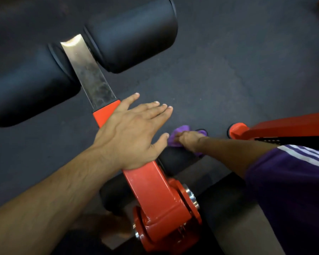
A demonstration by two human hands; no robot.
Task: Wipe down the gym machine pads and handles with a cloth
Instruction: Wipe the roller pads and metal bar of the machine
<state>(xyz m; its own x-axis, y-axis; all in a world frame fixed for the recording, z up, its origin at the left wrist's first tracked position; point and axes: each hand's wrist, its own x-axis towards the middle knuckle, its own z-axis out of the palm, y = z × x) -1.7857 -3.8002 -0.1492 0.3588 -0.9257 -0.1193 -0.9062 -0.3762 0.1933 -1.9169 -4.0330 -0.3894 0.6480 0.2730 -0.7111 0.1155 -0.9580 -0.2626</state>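
Red arm: a red painted machine arm (151, 196) runs from the pivot at the bottom centre up and to the left, and passes under the left hand.
Steel bar: a flat, dull, smudged metal bar (89, 72) comes out of the red arm and goes up between the two rollers.
Rollers: two black padded rollers sit on either side of the steel bar, one at upper centre (134, 32) and one at the left (26, 87).
Left hand: the left hand (131, 133) lies palm down across the red arm, fingers (155, 109) straight and close together and reaching out past the arm over the floor, thumb stretched toward the cloth; it holds nothing.
Right hand: the right hand (187, 139) is lower and farther off, to the right of the red arm, its fingers curled over the cloth and pressing it down.
Cloth: a bunched purple cloth (175, 136) sits under the right hand, on the top end of the lower pad, just beside the left thumb tip.
Lower pad: a small black pad (175, 159) sticks out to the right of the red arm, below the cloth.
Pivot: bright steel discs (191, 197) cap the joint.
Frame: a second red frame piece (276, 128) with a round foot crosses the right edge.
Floor: dark rubber floor (238, 67).
Clothing: purple shorts (291, 181) with white stripes at lower right.
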